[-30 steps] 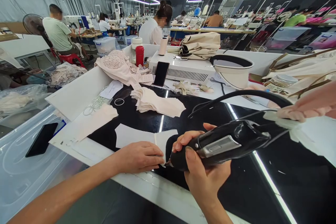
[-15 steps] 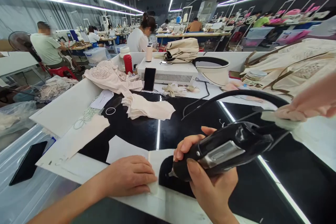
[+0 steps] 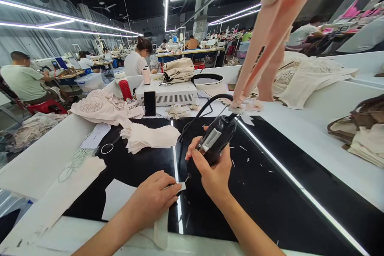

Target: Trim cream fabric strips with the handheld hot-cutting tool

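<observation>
My right hand (image 3: pixel 214 168) is wrapped round a black corded handheld tool (image 3: pixel 220 132) with a silver plate on its side. Its narrow tip (image 3: pixel 188 178) points down at the black tabletop, just right of my left fingers. My left hand (image 3: pixel 159 192) lies palm down with its fingers stretched out. They press on a pale fabric piece (image 3: pixel 162 224), whose small end (image 3: pixel 183 186) shows past the fingertips. A white sheet (image 3: pixel 117 198) lies partly under the left wrist. Pink cloth strips (image 3: pixel 267 48) hang from above and meet the tool's cord end.
A stack of cream fabric pieces (image 3: pixel 150 136), a white ring (image 3: pixel 107 149) and a paper tag (image 3: pixel 96 136) lie ahead. Behind them stand a phone (image 3: pixel 149 103), a vented white box (image 3: pixel 174 94) and a red bottle (image 3: pixel 125 89). White scraps (image 3: pixel 243 149) dot the black tabletop.
My view has swung right and up. The tool, in my right hand, has become more upright, its tip near my left fingertips. The hanging pink cloth has come into fuller view.
</observation>
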